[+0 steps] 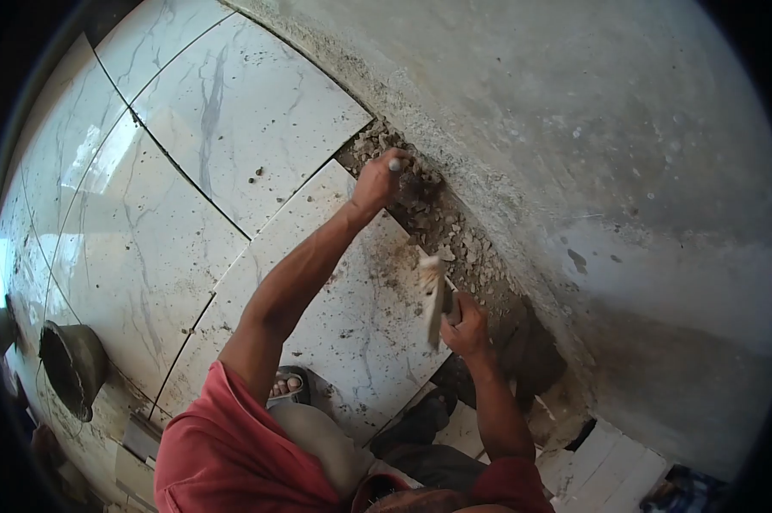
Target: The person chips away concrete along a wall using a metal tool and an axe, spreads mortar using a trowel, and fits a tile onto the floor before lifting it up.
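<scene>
My left hand is closed around a chisel, whose round butt end shows above the fist. The chisel's lower end is hidden by the hand and rubble. It stands over a strip of broken mortar between the floor tiles and the wall. In my right hand is a mallet with a pale, blurred head, its short handle inside my closed fingers. The mallet is apart from the chisel, lower and to the right, above the edge of a dusty marbled tile.
A rough grey wall borders the rubble strip on the right. Marbled tiles with dark joints and scattered crumbs cover the floor. A dark bucket lies at left. Stacked pale tiles are at lower right, near my feet.
</scene>
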Action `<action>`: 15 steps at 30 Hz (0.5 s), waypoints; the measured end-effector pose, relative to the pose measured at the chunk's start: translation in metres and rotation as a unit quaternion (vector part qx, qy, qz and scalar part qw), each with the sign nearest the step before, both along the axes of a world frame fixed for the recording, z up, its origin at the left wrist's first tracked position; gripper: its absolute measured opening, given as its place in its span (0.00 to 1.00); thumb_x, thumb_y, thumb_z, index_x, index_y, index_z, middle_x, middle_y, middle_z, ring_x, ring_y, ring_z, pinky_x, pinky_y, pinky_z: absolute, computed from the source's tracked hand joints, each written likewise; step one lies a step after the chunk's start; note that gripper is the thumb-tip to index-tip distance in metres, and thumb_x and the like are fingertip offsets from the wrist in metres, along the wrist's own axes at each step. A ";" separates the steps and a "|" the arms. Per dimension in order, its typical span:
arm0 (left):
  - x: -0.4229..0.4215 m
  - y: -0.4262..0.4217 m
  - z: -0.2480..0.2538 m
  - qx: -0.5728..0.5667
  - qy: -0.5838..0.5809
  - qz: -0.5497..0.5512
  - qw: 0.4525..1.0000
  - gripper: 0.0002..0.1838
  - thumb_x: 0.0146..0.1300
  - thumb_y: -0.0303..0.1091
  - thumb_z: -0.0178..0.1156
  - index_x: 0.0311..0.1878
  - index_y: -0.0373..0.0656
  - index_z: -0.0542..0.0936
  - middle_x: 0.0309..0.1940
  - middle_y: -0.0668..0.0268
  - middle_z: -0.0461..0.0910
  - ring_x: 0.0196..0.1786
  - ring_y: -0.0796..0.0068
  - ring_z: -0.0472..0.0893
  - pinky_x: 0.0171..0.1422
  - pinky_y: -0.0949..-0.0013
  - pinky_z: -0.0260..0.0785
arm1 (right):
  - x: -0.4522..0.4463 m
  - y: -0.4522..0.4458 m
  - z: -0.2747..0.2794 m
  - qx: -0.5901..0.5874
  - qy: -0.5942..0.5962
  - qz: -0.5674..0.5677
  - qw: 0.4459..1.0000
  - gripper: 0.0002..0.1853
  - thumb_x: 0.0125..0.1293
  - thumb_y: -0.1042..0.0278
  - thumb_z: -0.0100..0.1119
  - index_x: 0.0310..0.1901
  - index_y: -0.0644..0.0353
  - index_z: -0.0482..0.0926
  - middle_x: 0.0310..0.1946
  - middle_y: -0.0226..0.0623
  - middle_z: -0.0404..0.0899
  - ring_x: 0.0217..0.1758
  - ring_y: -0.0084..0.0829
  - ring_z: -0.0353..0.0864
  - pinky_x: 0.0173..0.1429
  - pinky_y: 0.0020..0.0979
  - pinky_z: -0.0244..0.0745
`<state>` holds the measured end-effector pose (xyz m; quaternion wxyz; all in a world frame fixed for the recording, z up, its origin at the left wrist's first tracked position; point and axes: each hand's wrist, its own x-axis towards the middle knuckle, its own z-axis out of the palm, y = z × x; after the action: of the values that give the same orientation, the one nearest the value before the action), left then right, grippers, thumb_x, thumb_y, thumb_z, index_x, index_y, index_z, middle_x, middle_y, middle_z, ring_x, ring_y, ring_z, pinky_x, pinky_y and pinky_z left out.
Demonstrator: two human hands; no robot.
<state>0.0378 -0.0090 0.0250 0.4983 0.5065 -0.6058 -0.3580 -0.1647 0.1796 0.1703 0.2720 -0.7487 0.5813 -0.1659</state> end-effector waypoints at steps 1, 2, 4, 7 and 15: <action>0.001 -0.002 0.002 -0.062 -0.006 0.037 0.997 0.08 0.66 0.36 0.52 0.43 0.43 0.75 0.30 0.52 0.79 0.30 0.51 0.80 0.33 0.57 0.71 | -0.004 0.009 -0.005 0.000 0.000 -0.001 1.000 0.12 0.49 0.72 0.59 0.37 0.63 0.73 0.25 0.45 0.75 0.27 0.47 0.79 0.32 0.39 0.73; 0.004 -0.001 0.004 -0.064 -0.006 0.037 0.997 0.08 0.66 0.36 0.52 0.43 0.43 0.75 0.30 0.52 0.79 0.30 0.51 0.80 0.33 0.57 0.71 | -0.010 0.017 -0.011 0.051 -0.024 -0.059 0.997 0.12 0.52 0.69 0.60 0.37 0.64 0.73 0.24 0.44 0.75 0.27 0.44 0.79 0.32 0.38 0.72; 0.008 0.007 0.009 0.041 -0.017 0.047 0.998 0.07 0.66 0.34 0.51 0.42 0.43 0.76 0.26 0.56 0.78 0.29 0.56 0.79 0.33 0.60 0.69 | -0.013 0.027 -0.015 0.100 -0.046 -0.118 0.987 0.13 0.56 0.65 0.61 0.38 0.64 0.73 0.24 0.44 0.75 0.26 0.41 0.79 0.32 0.37 0.72; 0.002 0.016 0.010 0.062 0.022 0.052 0.997 0.08 0.67 0.35 0.52 0.42 0.43 0.76 0.25 0.56 0.77 0.27 0.58 0.77 0.31 0.62 0.66 | -0.014 0.035 -0.019 0.123 -0.106 -0.181 0.970 0.16 0.60 0.59 0.60 0.38 0.64 0.73 0.22 0.42 0.75 0.26 0.37 0.77 0.32 0.35 0.71; -0.019 0.004 -0.006 0.028 0.078 0.046 0.995 0.07 0.64 0.34 0.55 0.44 0.44 0.75 0.34 0.53 0.79 0.37 0.51 0.80 0.40 0.59 0.71 | 0.008 0.014 0.004 0.064 -0.039 -0.105 0.992 0.22 0.62 0.52 0.58 0.44 0.67 0.71 0.27 0.47 0.77 0.29 0.42 0.79 0.33 0.37 0.72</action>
<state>0.0183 -0.0051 0.0192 0.5461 0.5180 -0.5305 -0.3899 -0.1564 0.1936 0.1747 0.3230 -0.6575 0.6551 -0.1849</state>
